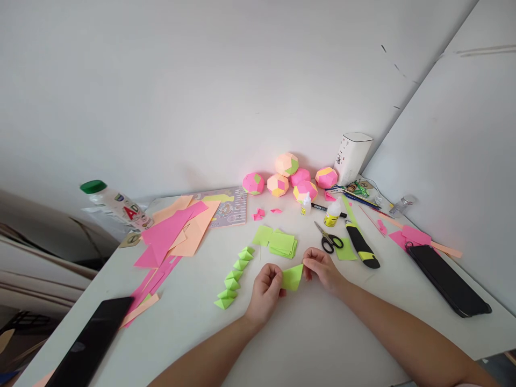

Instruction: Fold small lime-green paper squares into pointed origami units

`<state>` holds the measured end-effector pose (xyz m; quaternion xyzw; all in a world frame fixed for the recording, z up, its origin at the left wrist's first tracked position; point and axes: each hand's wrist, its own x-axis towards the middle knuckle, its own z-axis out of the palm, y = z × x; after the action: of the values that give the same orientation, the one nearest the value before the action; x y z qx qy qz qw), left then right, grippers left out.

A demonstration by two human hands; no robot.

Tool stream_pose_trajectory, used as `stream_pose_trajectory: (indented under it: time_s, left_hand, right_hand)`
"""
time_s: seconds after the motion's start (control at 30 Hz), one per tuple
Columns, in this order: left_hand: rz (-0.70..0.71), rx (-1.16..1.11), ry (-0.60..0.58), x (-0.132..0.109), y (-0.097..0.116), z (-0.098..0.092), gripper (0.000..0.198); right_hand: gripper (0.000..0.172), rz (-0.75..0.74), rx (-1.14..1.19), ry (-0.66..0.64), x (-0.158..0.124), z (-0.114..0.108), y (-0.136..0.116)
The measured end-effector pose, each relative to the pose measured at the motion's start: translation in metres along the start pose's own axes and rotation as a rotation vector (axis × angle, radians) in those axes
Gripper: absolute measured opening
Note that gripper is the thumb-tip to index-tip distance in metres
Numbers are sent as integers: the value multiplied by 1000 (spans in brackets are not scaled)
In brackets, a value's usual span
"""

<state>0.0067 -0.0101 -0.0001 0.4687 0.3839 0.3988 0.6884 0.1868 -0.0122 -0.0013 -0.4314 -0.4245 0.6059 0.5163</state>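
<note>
A small sheet of green paper [292, 278] is held up between my two hands, just above the table. My left hand [266, 290] pinches its left side between thumb and fingers. At its upper right corner, my right hand [320, 266] grips with thumb and fingertips closed. Just beyond lies a stack of green paper squares [282, 243], with another green piece [262, 235] beside it. Left of my left hand runs a slanting row of folded green paper units [233, 284]. Black-handled scissors [330, 242] rest past my right hand, over a green sheet [346, 250].
Colourful paper balls [278, 184] sit by the wall. Glue bottles [331, 213], a yellow-black cutter [362, 244] and a black phone [447, 279] lie to the right. Pink and peach paper [173, 228], a green-capped bottle [116, 204] and a dark device [91, 344] occupy the left.
</note>
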Motion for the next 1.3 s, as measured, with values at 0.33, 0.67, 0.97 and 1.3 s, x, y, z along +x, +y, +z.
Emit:
stream_pose_trajectory:
  time_s: [0.33,0.67,0.97,1.3]
  left_hand:
    - [20,-6,-8,-1,-3,0,22]
    - [11,-22,-5,1,-2,0,23]
    - [-4,11,-4,-1,2,1,26]
    - [-4,6,18,-1,3,2,28]
  right_hand:
    - [25,-12,-22,-53,-2,2,-3]
    - [26,1,-66,-44,-2,2,-2]
    - [30,20,-80,-42,-3,4,-4]
    - [34,9,-84,-57,-3,5,-6]
